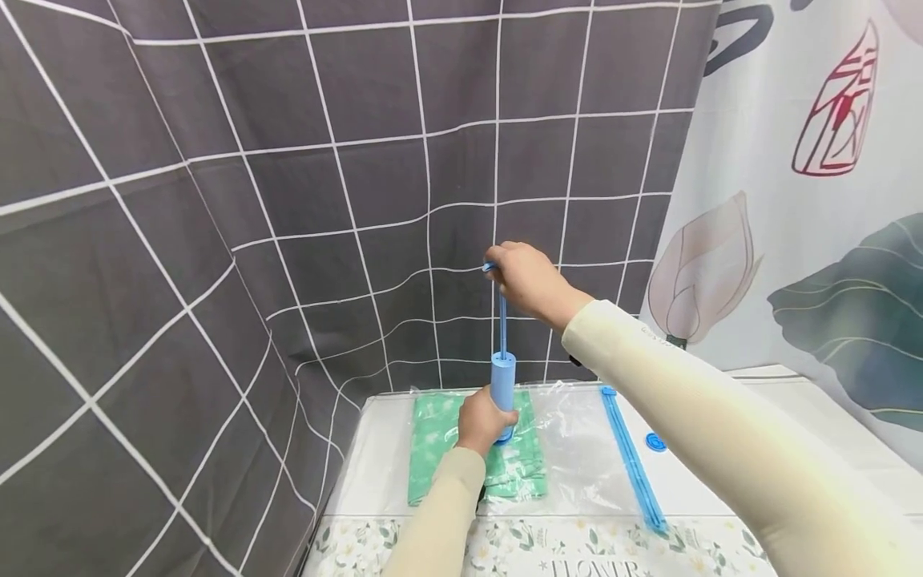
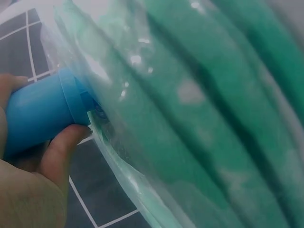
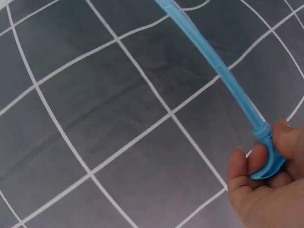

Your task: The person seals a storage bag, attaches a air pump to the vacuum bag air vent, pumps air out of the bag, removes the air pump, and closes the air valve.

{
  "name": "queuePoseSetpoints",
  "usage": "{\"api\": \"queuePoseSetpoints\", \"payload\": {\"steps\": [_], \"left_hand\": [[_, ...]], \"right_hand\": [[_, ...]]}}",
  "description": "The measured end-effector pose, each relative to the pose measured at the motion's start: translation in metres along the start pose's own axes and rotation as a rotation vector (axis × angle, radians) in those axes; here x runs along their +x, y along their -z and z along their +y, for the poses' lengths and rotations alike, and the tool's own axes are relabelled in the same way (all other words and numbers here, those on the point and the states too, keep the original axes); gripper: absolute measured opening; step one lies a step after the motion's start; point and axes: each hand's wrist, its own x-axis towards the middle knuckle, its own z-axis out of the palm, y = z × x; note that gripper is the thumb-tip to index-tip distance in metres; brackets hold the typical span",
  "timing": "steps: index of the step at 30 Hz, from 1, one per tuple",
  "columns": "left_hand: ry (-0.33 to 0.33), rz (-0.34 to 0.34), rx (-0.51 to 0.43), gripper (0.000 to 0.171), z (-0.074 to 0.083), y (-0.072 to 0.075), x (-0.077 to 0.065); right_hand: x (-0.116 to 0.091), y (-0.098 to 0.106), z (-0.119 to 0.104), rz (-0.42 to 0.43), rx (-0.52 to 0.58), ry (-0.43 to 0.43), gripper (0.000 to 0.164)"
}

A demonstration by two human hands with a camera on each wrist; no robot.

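Note:
A blue hand pump [image 1: 502,375] stands nearly upright over a clear plastic bag [image 1: 577,449] that holds folded green cloth [image 1: 436,445]. My left hand [image 1: 481,421] grips the pump's barrel low down. In the left wrist view, the barrel [image 2: 40,111] meets the bag at its narrow end, where the plastic hides the joint. High above, my right hand [image 1: 530,276] holds the pump's handle [image 3: 273,164], its fingers curled round the hooked grip. The long thin rod [image 3: 213,61] is drawn far out of the barrel.
A blue sealing strip [image 1: 633,457] runs along the bag's right side. Beside it lies a round blue cap [image 1: 655,441] on the white table cover [image 1: 721,481]. A dark curtain [image 1: 360,200] with white grid lines hangs behind and to the left, a printed pale one [image 1: 728,160] at right.

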Motion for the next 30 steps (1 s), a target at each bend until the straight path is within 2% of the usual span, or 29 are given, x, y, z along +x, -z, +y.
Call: {"api": "queuePoseSetpoints", "payload": {"steps": [2, 3, 6, 7, 9, 13, 14, 15, 16, 20, 21, 24, 25, 26, 27, 28, 30], "left_hand": [[-0.011, 0.002, -0.022, 0.055, -0.002, 0.000, 0.002], [-0.027, 0.014, -0.019, 0.053, -0.008, -0.004, 0.005], [-0.056, 0.021, -0.026, 0.051, -0.014, -0.006, 0.010], [-0.065, 0.028, -0.008, 0.050, -0.020, -0.013, 0.014], [-0.086, 0.031, 0.010, 0.049, -0.026, -0.018, 0.017], [-0.085, -0.002, -0.009, 0.046, -0.018, -0.010, 0.011], [-0.076, -0.018, -0.021, 0.045, -0.011, -0.002, 0.006], [-0.071, -0.023, -0.016, 0.045, -0.009, -0.001, 0.004], [-0.055, -0.042, -0.019, 0.045, -0.004, 0.002, 0.001], [-0.030, -0.062, 0.005, 0.047, 0.003, 0.002, -0.004], [-0.058, -0.046, 0.009, 0.048, -0.006, -0.006, -0.001], [-0.078, -0.027, 0.021, 0.048, -0.007, -0.007, 0.001], [-0.079, -0.024, 0.028, 0.049, -0.008, -0.008, 0.004], [-0.096, -0.003, 0.053, 0.050, -0.015, -0.015, 0.009], [-0.102, -0.001, 0.060, 0.053, -0.019, -0.018, 0.012], [-0.079, -0.016, 0.067, 0.054, -0.014, -0.015, 0.012], [-0.088, -0.007, 0.079, 0.060, -0.026, -0.025, 0.021]], "right_hand": [[-0.001, -0.004, 0.000, -0.001, -0.002, -0.015, 0.011], [-0.001, -0.007, 0.000, -0.006, -0.001, -0.019, 0.011], [-0.007, -0.023, 0.007, -0.023, 0.012, -0.003, 0.008], [-0.010, -0.033, 0.012, -0.032, 0.018, 0.003, 0.007], [-0.013, -0.072, 0.038, -0.014, 0.035, 0.049, 0.010], [-0.030, -0.123, 0.058, -0.072, 0.072, 0.048, 0.013], [-0.036, -0.132, 0.059, -0.090, 0.086, 0.044, 0.014], [-0.044, -0.127, 0.048, -0.118, 0.081, 0.019, 0.011], [-0.050, -0.133, 0.049, -0.120, 0.106, 0.024, 0.015], [-0.070, -0.135, 0.037, -0.067, 0.111, 0.039, 0.014], [-0.073, -0.133, 0.034, -0.046, 0.104, 0.041, 0.014], [-0.078, -0.121, 0.022, -0.019, 0.078, 0.018, 0.009], [-0.078, -0.119, 0.022, -0.015, 0.076, 0.015, 0.009], [-0.077, -0.120, 0.024, -0.012, 0.078, 0.014, 0.009], [-0.076, -0.129, 0.031, 0.005, 0.061, 0.019, 0.011], [-0.075, -0.135, 0.037, 0.007, 0.052, 0.021, 0.012], [-0.071, -0.157, 0.055, 0.007, 0.040, 0.022, 0.015]]}}
